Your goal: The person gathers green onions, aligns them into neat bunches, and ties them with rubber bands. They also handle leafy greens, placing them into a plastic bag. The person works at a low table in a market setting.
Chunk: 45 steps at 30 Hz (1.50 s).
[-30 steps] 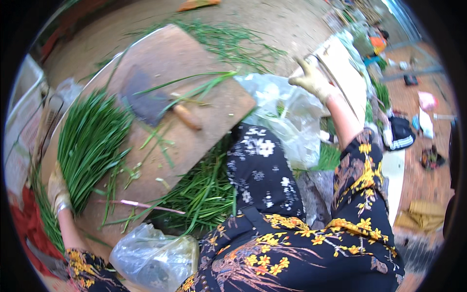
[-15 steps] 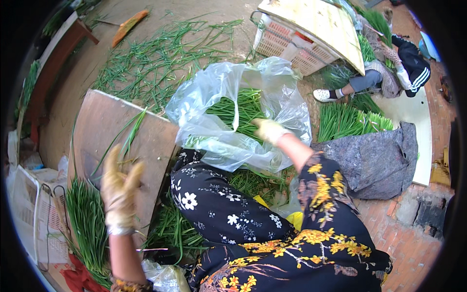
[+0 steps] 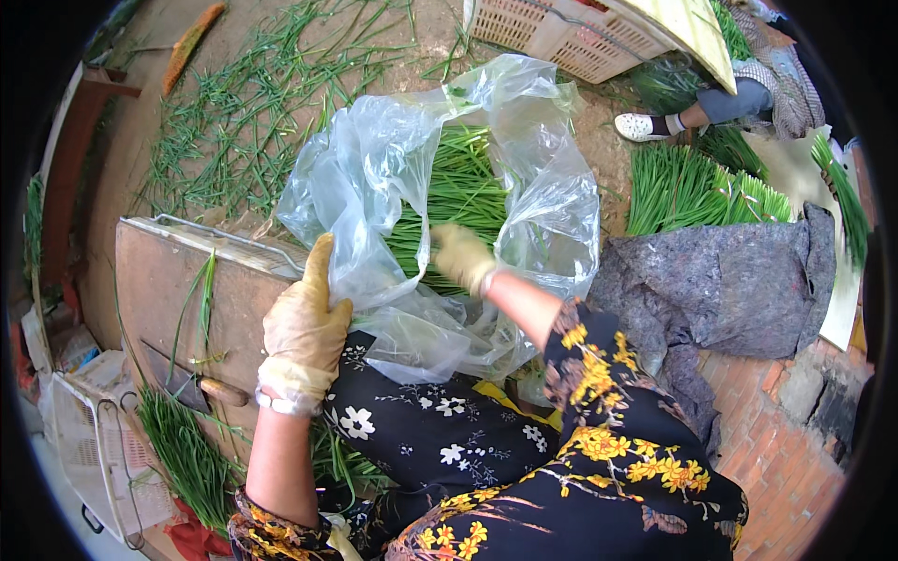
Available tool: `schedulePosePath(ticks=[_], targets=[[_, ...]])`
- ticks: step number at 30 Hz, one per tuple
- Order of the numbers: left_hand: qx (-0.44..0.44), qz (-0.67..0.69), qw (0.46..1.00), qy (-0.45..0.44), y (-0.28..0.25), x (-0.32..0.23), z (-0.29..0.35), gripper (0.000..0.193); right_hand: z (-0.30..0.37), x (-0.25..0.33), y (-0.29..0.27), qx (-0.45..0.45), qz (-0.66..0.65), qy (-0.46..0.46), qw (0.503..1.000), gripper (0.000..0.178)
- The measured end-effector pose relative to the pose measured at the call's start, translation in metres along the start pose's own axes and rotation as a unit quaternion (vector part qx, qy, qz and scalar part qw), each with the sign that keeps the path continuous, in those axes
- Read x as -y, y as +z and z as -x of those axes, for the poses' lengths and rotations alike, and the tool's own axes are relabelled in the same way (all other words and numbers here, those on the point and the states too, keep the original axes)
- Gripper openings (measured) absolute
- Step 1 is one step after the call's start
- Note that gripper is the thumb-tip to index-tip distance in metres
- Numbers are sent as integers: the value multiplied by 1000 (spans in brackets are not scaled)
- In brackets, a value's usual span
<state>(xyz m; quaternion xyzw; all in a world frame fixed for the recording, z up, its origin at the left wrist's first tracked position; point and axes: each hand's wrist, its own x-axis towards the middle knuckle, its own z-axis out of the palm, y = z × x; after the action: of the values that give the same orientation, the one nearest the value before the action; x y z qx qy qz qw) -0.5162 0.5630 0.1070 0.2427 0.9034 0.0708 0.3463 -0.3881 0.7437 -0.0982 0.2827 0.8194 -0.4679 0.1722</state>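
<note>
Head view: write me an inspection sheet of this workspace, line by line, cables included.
Surface: brown board with a wooden-handled knife and a few loose stalks on it.
Job's things: clear plastic bag, mouth open, long cut greens inside.
Clutter: green stalks scattered over the ground.
Grips: gloved left hand at the bag's near left edge, contact unclear; gloved right hand in the bag's opening, at the greens, hold unclear.
Cables: nothing seen.
Surroundings: grey cloth next to more bunched greens; another person's white shoe; slotted crate.
</note>
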Motion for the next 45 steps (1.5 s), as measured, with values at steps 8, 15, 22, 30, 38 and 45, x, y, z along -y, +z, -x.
schedulePosePath(ticks=[8,15,22,30,38,45], targets=[[-176,609,773,10,8,-16,76,61,24,-87,30,92,376,66,920,101],[-220,587,778,-46,23,-18,69,60,43,-116,76,43,514,-6,857,67],[-220,632,741,-51,29,-13,65,58,-4,-98,57,144,399,57,904,34],[-409,230,869,155,-29,-37,68,76,-3,-48,-7,265,148,39,952,84],[39,17,955,295,0,-100,60,51,5,-1,-129,220,-253,-52,941,60],[104,299,945,84,38,-57,55,90,88,24,-150,111,-659,-25,744,48]])
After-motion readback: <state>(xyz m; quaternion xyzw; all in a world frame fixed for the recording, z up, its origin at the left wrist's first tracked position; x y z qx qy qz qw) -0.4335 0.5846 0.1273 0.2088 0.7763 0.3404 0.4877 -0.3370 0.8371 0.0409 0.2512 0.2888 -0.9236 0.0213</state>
